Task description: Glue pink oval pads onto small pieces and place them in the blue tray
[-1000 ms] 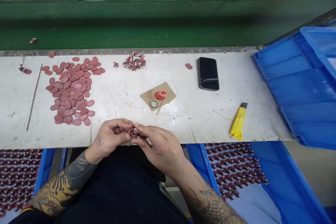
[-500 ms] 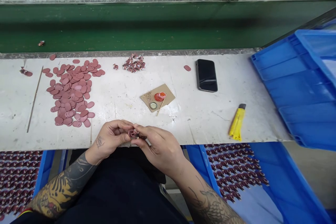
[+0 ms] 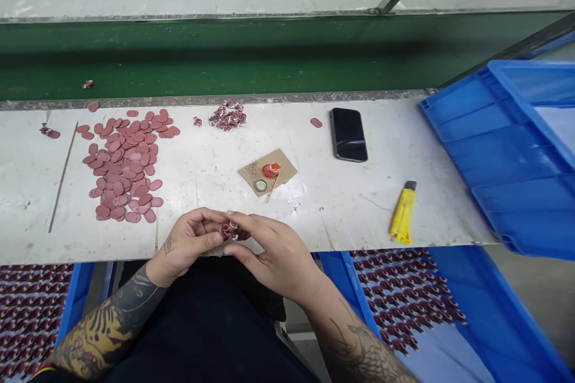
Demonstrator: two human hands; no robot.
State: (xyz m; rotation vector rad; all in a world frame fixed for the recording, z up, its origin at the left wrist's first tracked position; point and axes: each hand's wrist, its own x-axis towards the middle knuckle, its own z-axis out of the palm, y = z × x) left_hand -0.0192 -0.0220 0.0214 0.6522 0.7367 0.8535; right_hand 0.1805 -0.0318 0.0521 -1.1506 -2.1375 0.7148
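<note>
At the bench's front edge, my left hand point(image 3: 191, 243) pinches a small dark red and white figurine point(image 3: 230, 230) between thumb and fingers. My right hand point(image 3: 281, 256) meets it from the other side, its fingers at the figurine and its thumb below. My fingers cover part of the piece. Ahead of my hands lies a cardboard piece point(image 3: 288, 163) bearing a red cap-like cup point(image 3: 271, 170), a bottle cap point(image 3: 261, 185) and a thin wooden stick point(image 3: 274, 184). On the left spreads a pile of reddish oval discs point(image 3: 121, 173); farther back sits a small heap of similar figurines point(image 3: 228, 116).
A black phone point(image 3: 349, 134) and a yellow utility knife point(image 3: 403, 213) lie to the right. A blue crate point(image 3: 516, 155) leans over the bench's right end. Below the bench, a blue bin point(image 3: 498, 311) holds rows of dark red pieces point(image 3: 404, 293); more rows point(image 3: 31, 317) are at lower left.
The view has tilted up slightly, so the bench sits lower in it. My right thumb has moved a little away from the figurine. Both hands stay around the piece.
</note>
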